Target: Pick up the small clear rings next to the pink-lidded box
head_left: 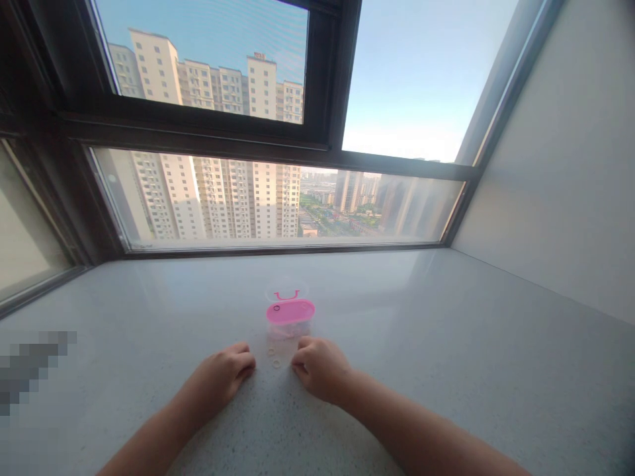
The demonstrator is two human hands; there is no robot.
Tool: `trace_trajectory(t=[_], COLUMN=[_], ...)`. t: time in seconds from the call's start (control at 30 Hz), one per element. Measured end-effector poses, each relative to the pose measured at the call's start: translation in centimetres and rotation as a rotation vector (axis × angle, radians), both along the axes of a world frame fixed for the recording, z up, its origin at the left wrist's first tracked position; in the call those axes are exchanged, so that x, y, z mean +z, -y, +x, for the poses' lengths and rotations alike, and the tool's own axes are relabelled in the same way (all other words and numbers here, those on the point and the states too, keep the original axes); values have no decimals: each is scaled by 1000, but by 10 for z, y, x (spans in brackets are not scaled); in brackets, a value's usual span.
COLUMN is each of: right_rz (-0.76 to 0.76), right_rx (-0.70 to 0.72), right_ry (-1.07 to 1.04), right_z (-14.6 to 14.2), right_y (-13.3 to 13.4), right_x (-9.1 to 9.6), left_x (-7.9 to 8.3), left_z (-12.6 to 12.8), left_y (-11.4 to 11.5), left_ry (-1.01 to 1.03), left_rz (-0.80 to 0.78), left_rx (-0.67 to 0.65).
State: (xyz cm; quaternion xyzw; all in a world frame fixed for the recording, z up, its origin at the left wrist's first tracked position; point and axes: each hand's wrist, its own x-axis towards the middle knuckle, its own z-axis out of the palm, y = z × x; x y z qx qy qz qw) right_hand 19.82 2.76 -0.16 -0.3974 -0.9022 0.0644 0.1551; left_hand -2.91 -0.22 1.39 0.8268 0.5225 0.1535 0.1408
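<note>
A small clear box with a pink tray (297, 312) in its top stands on the pale speckled sill. Its clear lid with a pink handle (288, 297) lies open behind it. One dark ring (276, 308) rests on the tray. In front of the box are a few small pale rings (276, 363), between my hands. My left hand (223, 371) rests on the sill left of them, fingers curled closed. On the right, my right hand (321, 370) is closed close to the front of the box, fingertips near the rings. Whatever either hand may hold is hidden.
The sill (426, 344) spreads out on both sides of the box. Behind it is a dark-framed window (297, 248) with tall buildings outside. A white wall (555, 185) bounds the right side. A pixelated dark patch covers part of the far left.
</note>
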Motion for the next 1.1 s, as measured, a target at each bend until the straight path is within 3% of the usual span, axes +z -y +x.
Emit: trace_trajectory(t=[0.23, 0.4, 0.57, 0.83, 0.97, 1.1], right_rz=[67, 52, -69, -459, -559, -488], right_rx=[-63, -66, -71, -26, 2, 1], right_ry=[156, 157, -128, -602, -693, -625], right_z=[-1, -1, -7, -11, -10, -8], right_y=[2, 5, 6, -16, -19, -17], right_x=[3, 3, -6, -20, -24, -21], left_x=[-1, -5, -5, -12, -15, -12], left_z=[0, 7, 21, 17, 13, 16], left_y=[2, 2, 3, -1, -4, -3], left_ry=[-116, 19, 329, 652, 702, 653], left_rz=[45, 14, -108, -291, -358, -334], left_rx=[60, 61, 103, 152, 153, 129])
